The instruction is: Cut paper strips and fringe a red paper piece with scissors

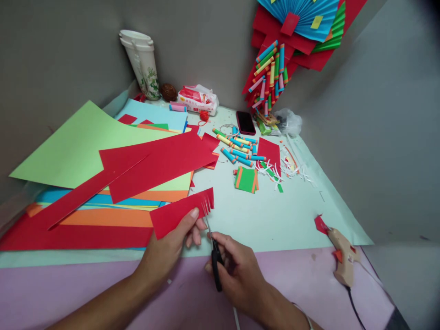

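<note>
Between thumb and fingers, my left hand (177,236) pinches a strip of red paper (175,211). Narrow slits run along the right end of that strip and form a fringe. My right hand (239,266) is closed around the black handles of a pair of scissors (215,261). The scissor blades point up and reach the strip's fringed end, just right of my left fingertips. Beyond my left hand, a larger red sheet (154,165) with a long cut strip lies on a pile of coloured paper.
Small paper rolls (240,149), green squares (245,178) and white shreds (271,172) lie mid-table. A glue gun (343,256) rests at right. Behind are a phone (245,123), a tissue pack (198,98) and a white cup (140,64). A paper decoration (292,46) hangs against the wall.
</note>
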The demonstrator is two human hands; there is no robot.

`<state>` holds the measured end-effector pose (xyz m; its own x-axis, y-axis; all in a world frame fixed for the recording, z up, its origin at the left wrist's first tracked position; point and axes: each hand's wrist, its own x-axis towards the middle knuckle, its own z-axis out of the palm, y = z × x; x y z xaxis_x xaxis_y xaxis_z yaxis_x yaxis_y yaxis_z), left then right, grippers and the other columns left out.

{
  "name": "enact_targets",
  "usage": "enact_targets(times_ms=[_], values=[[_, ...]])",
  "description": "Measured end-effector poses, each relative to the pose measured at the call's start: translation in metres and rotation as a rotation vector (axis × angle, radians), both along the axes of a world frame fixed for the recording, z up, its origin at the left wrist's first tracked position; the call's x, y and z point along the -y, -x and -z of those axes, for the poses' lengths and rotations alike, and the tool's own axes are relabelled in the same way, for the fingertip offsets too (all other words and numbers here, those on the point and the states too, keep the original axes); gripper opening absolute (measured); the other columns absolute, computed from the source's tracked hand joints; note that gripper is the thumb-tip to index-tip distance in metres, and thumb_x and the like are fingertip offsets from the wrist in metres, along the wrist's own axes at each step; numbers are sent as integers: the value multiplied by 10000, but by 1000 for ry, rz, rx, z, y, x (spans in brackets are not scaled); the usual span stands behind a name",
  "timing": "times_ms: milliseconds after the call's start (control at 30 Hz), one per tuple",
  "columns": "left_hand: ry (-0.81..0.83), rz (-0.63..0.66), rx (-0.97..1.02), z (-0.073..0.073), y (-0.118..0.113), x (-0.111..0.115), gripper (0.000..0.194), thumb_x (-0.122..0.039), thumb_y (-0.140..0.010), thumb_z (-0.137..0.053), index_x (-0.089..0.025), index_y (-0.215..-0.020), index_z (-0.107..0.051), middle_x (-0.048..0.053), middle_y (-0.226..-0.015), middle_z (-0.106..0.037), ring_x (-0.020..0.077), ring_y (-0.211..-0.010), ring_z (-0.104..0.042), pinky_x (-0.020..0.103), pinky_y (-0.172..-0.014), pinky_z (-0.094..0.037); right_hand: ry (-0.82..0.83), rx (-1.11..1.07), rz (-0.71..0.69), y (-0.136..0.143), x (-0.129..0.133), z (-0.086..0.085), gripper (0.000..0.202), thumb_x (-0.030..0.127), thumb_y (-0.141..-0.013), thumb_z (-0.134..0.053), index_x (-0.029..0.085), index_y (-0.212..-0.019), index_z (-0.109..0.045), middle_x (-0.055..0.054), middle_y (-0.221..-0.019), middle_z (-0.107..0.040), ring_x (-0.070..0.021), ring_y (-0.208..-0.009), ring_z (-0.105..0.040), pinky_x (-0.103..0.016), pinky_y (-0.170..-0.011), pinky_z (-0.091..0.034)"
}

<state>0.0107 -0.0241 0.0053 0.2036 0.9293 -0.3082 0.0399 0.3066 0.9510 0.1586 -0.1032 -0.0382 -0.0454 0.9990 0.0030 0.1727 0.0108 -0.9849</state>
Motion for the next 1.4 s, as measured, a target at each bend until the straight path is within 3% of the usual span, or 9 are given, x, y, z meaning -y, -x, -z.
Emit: enact_targets(times_ms=[967,1400], values=[[-4,32,-23,-1,1,-1,413,-534,-898,-504,-209,-675,-627,-19,-522,-560,140,-532,-498,252,-579,-431,-139,68,-5,-4,1,7,473,88,-819,-543,151,-1288,-569,-74,-893,-723,-127,-647,-689,-204,-625,-562],[-12,46,-39,3,1,1,429,-535,-896,-512,-211,-645,-639,-25,-506,-544,135,-523,-501,256,-583,-429,-65,87,51,-1,-2,1,422,146,-794,-591,105,-1213,-621,-31,-732,-656,-111,-559,-595,-193,-554,-520]])
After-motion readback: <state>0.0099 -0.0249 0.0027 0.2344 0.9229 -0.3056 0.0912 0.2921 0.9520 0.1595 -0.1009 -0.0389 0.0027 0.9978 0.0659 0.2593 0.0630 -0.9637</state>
